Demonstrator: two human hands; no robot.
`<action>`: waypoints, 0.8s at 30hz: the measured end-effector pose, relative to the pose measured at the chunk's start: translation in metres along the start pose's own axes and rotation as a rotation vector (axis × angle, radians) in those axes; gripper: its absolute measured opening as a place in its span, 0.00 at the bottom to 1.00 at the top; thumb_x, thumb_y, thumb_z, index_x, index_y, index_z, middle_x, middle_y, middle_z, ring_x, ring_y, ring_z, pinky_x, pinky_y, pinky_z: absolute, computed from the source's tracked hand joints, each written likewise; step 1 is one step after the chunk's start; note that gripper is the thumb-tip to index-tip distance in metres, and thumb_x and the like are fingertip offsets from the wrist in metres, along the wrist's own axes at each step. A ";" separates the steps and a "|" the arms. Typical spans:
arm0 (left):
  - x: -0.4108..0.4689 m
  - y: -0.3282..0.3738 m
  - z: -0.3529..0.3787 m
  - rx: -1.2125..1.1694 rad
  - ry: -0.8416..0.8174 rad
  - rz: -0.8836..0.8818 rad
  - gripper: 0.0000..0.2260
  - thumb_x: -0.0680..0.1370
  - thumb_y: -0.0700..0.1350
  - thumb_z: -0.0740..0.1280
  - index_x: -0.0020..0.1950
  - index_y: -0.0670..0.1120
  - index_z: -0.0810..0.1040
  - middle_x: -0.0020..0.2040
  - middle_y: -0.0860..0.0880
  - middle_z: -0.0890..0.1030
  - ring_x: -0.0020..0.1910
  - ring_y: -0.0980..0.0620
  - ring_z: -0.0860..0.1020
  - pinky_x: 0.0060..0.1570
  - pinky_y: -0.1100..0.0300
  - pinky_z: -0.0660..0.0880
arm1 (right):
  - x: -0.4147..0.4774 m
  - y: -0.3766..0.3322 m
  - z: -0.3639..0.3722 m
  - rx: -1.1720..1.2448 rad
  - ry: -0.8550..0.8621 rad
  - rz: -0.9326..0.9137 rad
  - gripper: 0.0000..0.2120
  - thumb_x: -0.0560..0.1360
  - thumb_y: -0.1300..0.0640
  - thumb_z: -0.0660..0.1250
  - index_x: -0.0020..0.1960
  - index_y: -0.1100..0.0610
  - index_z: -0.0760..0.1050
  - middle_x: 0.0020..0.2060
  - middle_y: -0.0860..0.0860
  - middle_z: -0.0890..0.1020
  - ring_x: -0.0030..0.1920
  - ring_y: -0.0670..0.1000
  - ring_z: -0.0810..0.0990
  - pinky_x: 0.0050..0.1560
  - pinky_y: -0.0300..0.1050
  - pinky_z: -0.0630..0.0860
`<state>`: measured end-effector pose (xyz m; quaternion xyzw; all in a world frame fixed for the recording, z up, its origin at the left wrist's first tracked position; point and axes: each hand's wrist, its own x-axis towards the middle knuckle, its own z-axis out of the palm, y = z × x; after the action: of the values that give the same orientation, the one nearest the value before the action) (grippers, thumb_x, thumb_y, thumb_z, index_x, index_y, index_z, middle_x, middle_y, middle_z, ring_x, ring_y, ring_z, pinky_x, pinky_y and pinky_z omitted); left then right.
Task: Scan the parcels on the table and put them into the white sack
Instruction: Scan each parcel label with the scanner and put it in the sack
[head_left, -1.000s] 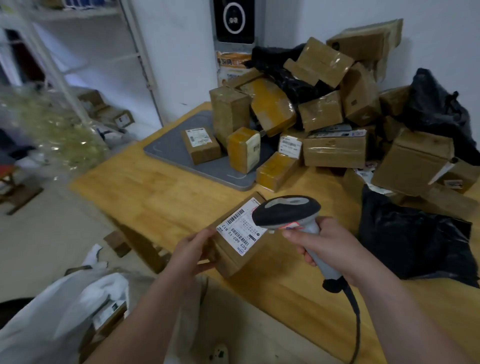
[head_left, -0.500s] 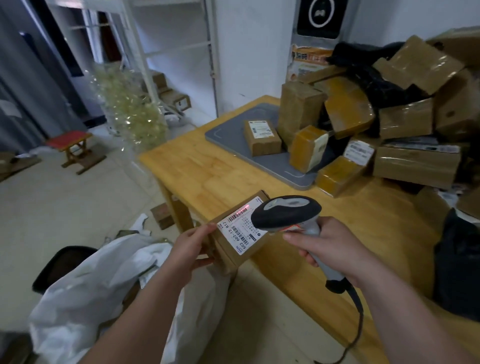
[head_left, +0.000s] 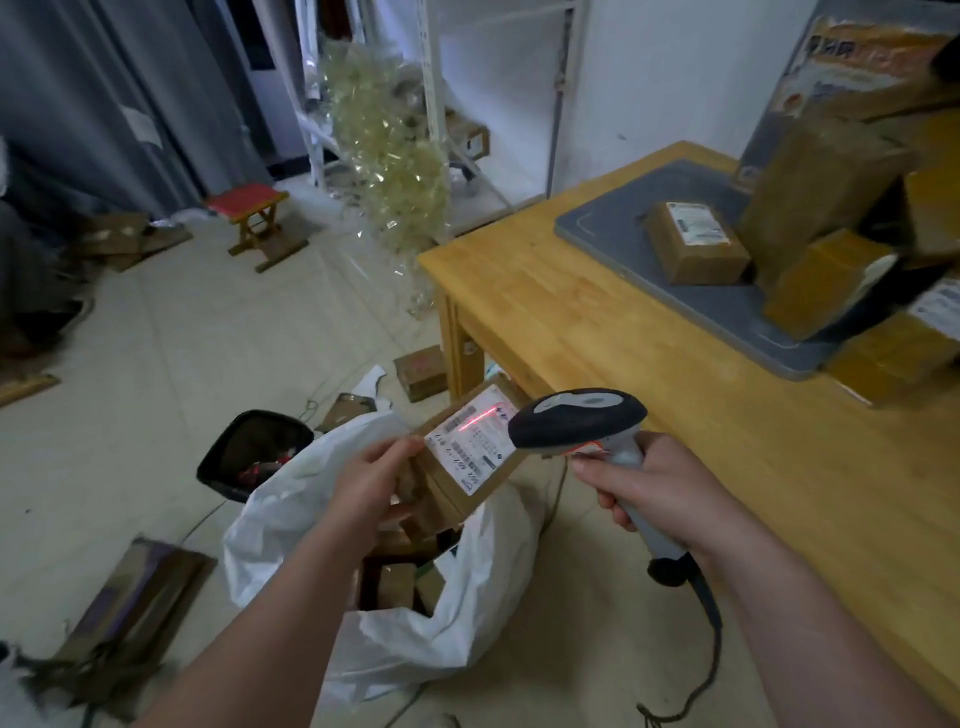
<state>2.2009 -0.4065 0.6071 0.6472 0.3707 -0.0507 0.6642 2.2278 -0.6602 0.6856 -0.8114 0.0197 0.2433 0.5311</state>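
Head view: left hand (head_left: 371, 480) holds parcel (head_left: 470, 457) over white sack (head_left: 457, 613).

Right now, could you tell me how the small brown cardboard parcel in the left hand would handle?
Probably light: the left hand alone holds the brown cardboard parcel. Likely stiff, since its faces look flat. Boxy, so unlikely to roll.
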 end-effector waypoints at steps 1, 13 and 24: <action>0.009 -0.005 -0.013 0.017 0.043 -0.008 0.10 0.76 0.49 0.70 0.55 0.48 0.80 0.49 0.46 0.80 0.47 0.47 0.79 0.39 0.55 0.78 | 0.006 -0.001 0.012 -0.005 -0.008 0.017 0.07 0.72 0.53 0.72 0.42 0.57 0.78 0.28 0.51 0.77 0.29 0.49 0.75 0.33 0.43 0.72; 0.079 -0.065 -0.083 0.620 0.098 -0.182 0.25 0.76 0.53 0.69 0.70 0.47 0.70 0.62 0.41 0.74 0.61 0.41 0.72 0.60 0.47 0.74 | 0.059 0.019 0.094 -0.011 0.001 0.156 0.09 0.73 0.52 0.72 0.46 0.57 0.80 0.30 0.51 0.79 0.30 0.48 0.76 0.34 0.42 0.73; 0.074 0.019 0.004 0.589 -0.246 0.004 0.11 0.79 0.45 0.66 0.61 0.46 0.76 0.54 0.45 0.78 0.52 0.46 0.77 0.49 0.54 0.76 | 0.050 0.006 0.029 0.133 0.199 0.120 0.07 0.74 0.56 0.72 0.43 0.59 0.79 0.30 0.52 0.78 0.29 0.49 0.75 0.31 0.42 0.72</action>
<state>2.2664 -0.3764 0.5812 0.8014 0.2559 -0.2324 0.4882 2.2589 -0.6258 0.6505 -0.7919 0.1367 0.1911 0.5637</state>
